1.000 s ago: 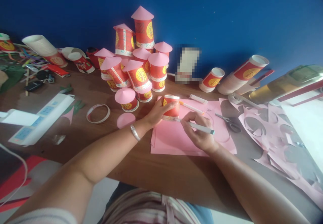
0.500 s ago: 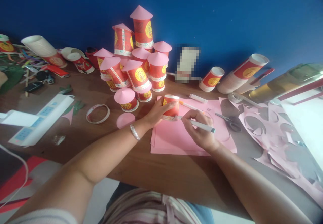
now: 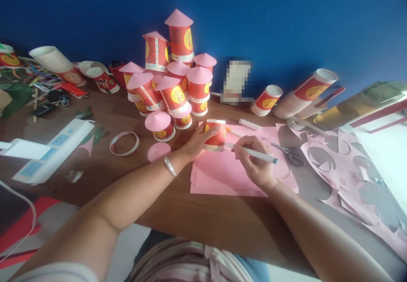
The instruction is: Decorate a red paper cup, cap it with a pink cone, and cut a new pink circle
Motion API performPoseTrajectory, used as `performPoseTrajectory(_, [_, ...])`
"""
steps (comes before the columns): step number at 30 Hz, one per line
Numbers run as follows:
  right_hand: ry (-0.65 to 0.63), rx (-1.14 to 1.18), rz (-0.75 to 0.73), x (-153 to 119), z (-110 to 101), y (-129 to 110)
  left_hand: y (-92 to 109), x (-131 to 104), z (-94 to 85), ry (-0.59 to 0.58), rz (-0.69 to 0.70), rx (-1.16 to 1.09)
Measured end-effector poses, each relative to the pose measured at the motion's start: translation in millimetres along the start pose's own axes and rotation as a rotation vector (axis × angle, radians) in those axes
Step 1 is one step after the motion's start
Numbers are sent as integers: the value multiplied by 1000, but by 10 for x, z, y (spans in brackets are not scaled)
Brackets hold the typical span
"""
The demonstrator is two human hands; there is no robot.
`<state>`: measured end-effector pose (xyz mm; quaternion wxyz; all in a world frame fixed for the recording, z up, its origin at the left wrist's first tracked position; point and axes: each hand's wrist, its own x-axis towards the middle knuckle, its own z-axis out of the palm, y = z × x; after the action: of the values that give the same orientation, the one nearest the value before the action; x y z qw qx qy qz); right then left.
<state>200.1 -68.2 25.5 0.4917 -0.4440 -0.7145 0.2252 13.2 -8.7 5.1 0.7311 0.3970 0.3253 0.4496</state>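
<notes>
A small red paper cup (image 3: 216, 135) with a yellow emblem and white rim stands upside down on pink paper (image 3: 222, 171) on the worktop (image 3: 178, 210). The left hand (image 3: 197, 141) steadies it, fingers wrapped round its side. The right hand (image 3: 254, 163) pinches a white pen (image 3: 254, 153), its tip at the cup's base, seemingly touching the paper. Since a second ago the pen has swung round the cup's right side. Behind stands a pile of pink-roofed cups (image 3: 173, 76).

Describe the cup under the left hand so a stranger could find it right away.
Find the pink paper sheets at the table's middle. On their far edge stands a red paper cup, gripped by the left hand. Unlike the stacked cups behind, it has no pink cone.
</notes>
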Motion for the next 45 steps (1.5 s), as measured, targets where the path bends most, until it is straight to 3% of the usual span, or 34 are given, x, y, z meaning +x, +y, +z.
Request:
performPoseTrajectory(21, [-53, -99, -119, 3, 17, 10, -88, 35, -54, 11, 80, 85])
performPoseTrajectory(45, [-50, -105, -90, 1, 19, 4, -51, 7, -27, -36, 55, 106])
